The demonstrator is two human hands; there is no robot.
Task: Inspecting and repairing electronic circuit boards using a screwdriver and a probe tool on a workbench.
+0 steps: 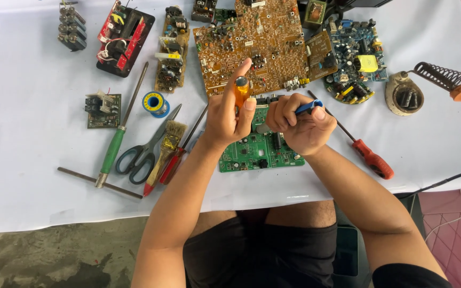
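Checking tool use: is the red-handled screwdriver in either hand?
No, the red-handled screwdriver lies on the white table, right of the right hand.

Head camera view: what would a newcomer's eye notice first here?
At centre, the left hand grips an orange tool handle and the right hand a blue-handled tool, above a green circuit board. Behind them lies a large brown circuit board; scissors lie to the left.

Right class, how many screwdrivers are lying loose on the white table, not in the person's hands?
3: a green-handled screwdriver left of the grey scissors, a red-handled screwdriver beside the paintbrush, and another red-handled one right of the hands. Others may be hidden.
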